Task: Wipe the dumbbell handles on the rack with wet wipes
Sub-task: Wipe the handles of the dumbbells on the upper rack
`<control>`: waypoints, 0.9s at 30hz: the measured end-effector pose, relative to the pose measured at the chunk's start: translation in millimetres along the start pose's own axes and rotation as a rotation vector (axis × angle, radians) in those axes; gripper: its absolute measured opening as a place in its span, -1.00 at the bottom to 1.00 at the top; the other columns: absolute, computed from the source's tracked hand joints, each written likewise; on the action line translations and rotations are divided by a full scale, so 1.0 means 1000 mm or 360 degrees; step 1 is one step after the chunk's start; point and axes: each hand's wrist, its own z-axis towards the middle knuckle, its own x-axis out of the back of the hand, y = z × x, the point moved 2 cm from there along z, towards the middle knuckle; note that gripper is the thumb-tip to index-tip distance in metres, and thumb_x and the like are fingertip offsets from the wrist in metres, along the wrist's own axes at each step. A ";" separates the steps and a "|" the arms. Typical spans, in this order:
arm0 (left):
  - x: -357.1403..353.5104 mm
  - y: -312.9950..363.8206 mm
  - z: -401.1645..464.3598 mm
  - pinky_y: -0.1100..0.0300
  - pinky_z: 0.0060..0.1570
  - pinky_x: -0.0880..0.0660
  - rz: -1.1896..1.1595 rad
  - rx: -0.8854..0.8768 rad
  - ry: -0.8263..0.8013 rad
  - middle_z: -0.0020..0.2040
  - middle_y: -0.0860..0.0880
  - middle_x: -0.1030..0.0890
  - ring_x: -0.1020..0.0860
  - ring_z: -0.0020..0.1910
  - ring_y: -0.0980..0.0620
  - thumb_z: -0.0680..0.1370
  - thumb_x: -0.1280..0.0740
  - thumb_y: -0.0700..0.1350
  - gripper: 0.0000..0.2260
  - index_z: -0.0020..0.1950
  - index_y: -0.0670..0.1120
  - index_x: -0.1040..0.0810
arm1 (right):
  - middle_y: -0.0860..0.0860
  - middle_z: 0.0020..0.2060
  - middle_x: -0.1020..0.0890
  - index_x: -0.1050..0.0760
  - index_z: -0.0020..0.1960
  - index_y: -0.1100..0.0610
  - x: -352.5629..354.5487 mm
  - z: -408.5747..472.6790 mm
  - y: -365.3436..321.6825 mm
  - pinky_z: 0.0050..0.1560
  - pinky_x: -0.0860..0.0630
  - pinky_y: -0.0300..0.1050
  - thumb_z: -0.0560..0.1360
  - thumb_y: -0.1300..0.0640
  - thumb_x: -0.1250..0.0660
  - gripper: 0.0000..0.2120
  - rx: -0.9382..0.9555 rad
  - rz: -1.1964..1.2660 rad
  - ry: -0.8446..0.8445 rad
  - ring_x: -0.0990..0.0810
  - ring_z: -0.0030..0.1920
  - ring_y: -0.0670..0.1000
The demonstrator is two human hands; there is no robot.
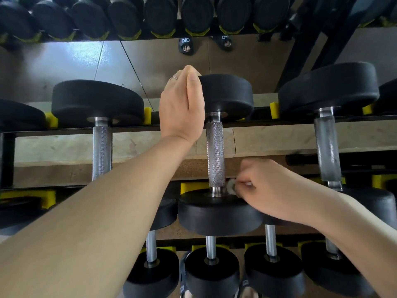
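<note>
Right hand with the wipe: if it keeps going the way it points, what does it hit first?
Likely the knurled handle at its near-end collar: the right hand points left, and its wet wipe looks about touching there already.

A black-headed dumbbell (217, 151) lies across the rack (137, 127), its knurled steel handle (215, 153) bare. A small crumpled white wipe (231, 185) touches the handle's near end.
</note>
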 end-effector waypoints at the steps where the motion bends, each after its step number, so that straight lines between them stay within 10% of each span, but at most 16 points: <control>1: -0.001 0.001 0.000 0.42 -0.25 -0.20 -0.0002 0.0002 0.0010 -0.33 0.17 -0.31 -0.37 -0.28 0.13 0.72 0.00 -0.10 -0.73 -0.15 -0.05 -0.34 | -0.03 -0.12 -0.52 -0.58 -0.27 0.06 -0.001 0.001 0.008 -0.15 -0.40 -0.24 0.64 0.01 -0.19 -0.64 -0.0058 0.0060 -0.0030 -0.52 -0.16 -0.12; 8: -0.003 0.000 0.000 0.24 -0.23 -0.25 0.0015 0.0000 0.0040 -0.34 0.16 -0.29 -0.34 -0.28 0.09 0.72 0.00 -0.11 -0.72 -0.16 -0.07 -0.33 | 0.01 -0.37 -0.53 -0.50 -0.32 0.12 -0.008 0.027 0.007 -0.19 -0.35 -0.07 0.51 0.10 -0.29 -0.76 -0.0285 0.0645 -0.0139 -0.49 -0.28 -0.02; 13: -0.002 -0.001 0.001 0.21 -0.23 -0.28 0.0010 0.0005 0.0048 -0.34 0.13 -0.31 -0.35 -0.28 0.07 0.71 -0.01 -0.11 -0.72 -0.16 -0.07 -0.34 | 0.27 -0.14 -0.57 -0.55 -0.03 0.32 -0.012 0.020 0.009 -0.02 -0.39 0.04 0.31 0.03 -0.29 -0.61 -0.0345 0.1005 -0.0277 -0.54 -0.11 0.09; 24: -0.002 -0.002 0.000 0.36 -0.25 -0.23 0.0024 -0.0024 0.0036 -0.32 0.16 -0.32 -0.37 -0.27 0.15 0.72 0.00 -0.10 -0.73 -0.15 -0.05 -0.34 | 0.10 -0.15 -0.62 -0.70 -0.10 0.06 0.003 -0.012 0.005 -0.11 -0.44 -0.14 0.46 0.22 -0.32 -0.81 -0.0098 0.1377 -0.0261 -0.59 -0.15 0.01; 27: -0.001 -0.001 -0.001 0.30 -0.25 -0.23 0.0026 -0.0018 0.0028 -0.32 0.14 -0.32 -0.35 -0.27 0.13 0.71 0.01 -0.10 -0.73 -0.15 -0.06 -0.33 | -0.15 -0.11 -0.69 -0.69 0.03 -0.03 0.017 -0.005 0.000 -0.07 -0.42 -0.30 0.54 0.17 -0.32 -0.80 -0.0076 0.1172 0.0137 -0.61 -0.08 -0.24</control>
